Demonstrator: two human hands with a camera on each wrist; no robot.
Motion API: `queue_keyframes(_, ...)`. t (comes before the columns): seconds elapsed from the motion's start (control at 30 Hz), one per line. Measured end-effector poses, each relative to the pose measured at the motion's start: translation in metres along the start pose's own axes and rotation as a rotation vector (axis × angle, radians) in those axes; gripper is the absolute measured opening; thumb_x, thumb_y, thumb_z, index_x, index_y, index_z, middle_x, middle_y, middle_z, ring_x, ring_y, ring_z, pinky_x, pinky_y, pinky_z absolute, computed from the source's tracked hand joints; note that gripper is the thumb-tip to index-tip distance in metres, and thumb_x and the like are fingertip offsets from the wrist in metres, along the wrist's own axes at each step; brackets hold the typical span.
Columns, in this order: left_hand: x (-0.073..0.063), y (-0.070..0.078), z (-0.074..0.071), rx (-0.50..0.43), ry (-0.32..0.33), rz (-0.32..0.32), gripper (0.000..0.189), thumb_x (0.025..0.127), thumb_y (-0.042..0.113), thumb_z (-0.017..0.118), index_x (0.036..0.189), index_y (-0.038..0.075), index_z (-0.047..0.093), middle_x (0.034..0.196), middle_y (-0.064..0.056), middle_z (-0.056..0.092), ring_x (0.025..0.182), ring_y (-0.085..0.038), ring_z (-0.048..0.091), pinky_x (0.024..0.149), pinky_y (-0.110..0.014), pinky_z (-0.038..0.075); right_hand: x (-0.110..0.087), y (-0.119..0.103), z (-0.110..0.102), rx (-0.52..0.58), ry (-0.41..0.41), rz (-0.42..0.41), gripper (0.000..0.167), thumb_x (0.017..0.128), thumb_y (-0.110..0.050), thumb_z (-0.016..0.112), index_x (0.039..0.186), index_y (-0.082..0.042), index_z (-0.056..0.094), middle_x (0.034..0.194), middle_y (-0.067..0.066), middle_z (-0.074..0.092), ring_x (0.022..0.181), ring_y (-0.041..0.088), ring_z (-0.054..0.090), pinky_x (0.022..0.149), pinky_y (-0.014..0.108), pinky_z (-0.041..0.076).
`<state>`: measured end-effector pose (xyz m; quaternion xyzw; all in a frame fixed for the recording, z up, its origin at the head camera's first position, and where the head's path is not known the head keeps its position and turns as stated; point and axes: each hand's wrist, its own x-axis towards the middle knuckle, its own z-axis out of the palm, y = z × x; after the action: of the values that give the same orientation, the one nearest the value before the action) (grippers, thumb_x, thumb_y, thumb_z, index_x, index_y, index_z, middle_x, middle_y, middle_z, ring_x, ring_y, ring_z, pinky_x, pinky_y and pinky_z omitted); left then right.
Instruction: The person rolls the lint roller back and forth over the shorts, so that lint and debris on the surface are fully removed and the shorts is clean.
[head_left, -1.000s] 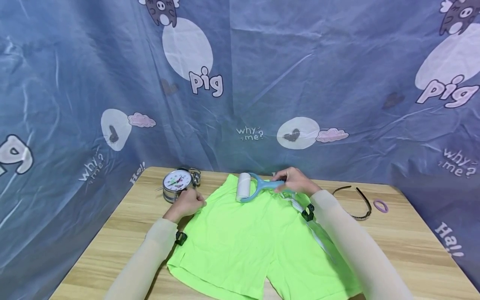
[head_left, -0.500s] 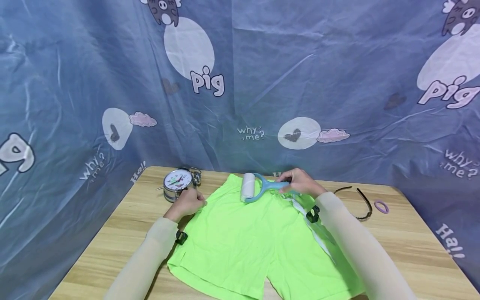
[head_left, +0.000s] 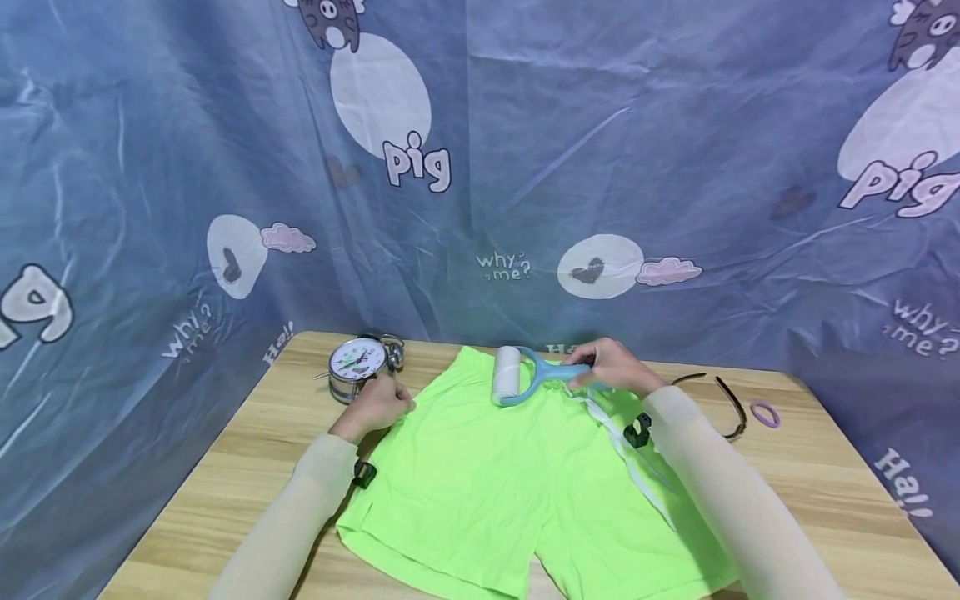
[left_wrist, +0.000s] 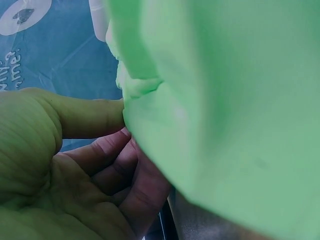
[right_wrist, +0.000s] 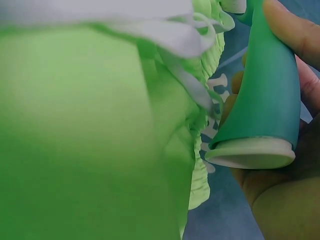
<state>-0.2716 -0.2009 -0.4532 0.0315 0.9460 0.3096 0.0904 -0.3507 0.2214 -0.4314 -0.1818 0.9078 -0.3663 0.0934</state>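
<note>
Lint roller (head_left: 546, 372), gripped in right hand (head_left: 609, 367), green shorts (head_left: 491, 467), pinched at one side by left hand (head_left: 379, 407)

We noted matt, wrinkled cloth shorts (head_left: 465, 475), a smooth plastic roller handle (right_wrist: 267, 85), shiny metal alarm clock (head_left: 357, 362), grained wood tabletop (head_left: 247, 442) and creased, faintly glossy backdrop (head_left: 517, 150).

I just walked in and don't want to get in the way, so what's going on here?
A person's right hand grips a blue-handled lint roller, its white cylinder over the far end of neon-green fabric shorts spread on a light wooden table. The left hand pinches the shorts' edge, close to a round silver alarm clock. A thin black headband and small purple ring lie off to the right.
</note>
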Motion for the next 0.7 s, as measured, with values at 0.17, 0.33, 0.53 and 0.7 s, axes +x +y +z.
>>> queue_keyframes(0.17,0.001,0.0,0.0,0.004,0.007,-0.004,0.017,0.096,0.019,0.066,0.084,0.013,0.077,0.098,-0.004,0.076,0.076,-0.014,0.063,0.073,-0.03,0.051,-0.003,0.002,-0.004,0.001,0.0,-0.002,0.031,0.072,-0.016,0.089,0.103,-0.015,0.08,0.092,0.003,0.077,0.076,0.017,0.06,0.074,0.03,0.046)
queue_keyframes(0.33,0.001,0.001,0.0,0.001,0.004,-0.018,0.016,0.096,0.019,0.066,0.086,0.013,0.077,0.099,-0.004,0.076,0.076,-0.015,0.062,0.071,-0.029,0.049,-0.005,0.005,-0.008,0.007,-0.005,0.001,0.032,0.073,-0.017,0.089,0.103,-0.014,0.08,0.097,0.004,0.077,0.079,0.018,0.06,0.076,0.032,0.044)
queue_keyframes(0.53,0.0,0.0,0.0,0.004,-0.002,-0.017,0.016,0.096,0.018,0.066,0.085,0.012,0.076,0.098,-0.004,0.075,0.074,-0.016,0.062,0.069,-0.028,0.048,-0.009,0.01,-0.012,0.014,-0.014,0.009,0.033,0.075,-0.017,0.088,0.106,-0.012,0.079,0.104,0.009,0.075,0.085,0.02,0.059,0.08,0.032,0.043)
queue_keyframes(0.7,0.0,0.002,0.0,0.0,-0.011,-0.021,0.017,0.096,0.019,0.066,0.084,0.012,0.076,0.097,-0.005,0.075,0.073,-0.016,0.061,0.069,-0.028,0.047,-0.014,0.015,-0.014,0.031,-0.027,0.034,0.033,0.077,-0.019,0.086,0.109,-0.013,0.078,0.112,0.009,0.075,0.094,0.02,0.06,0.085,0.032,0.044)
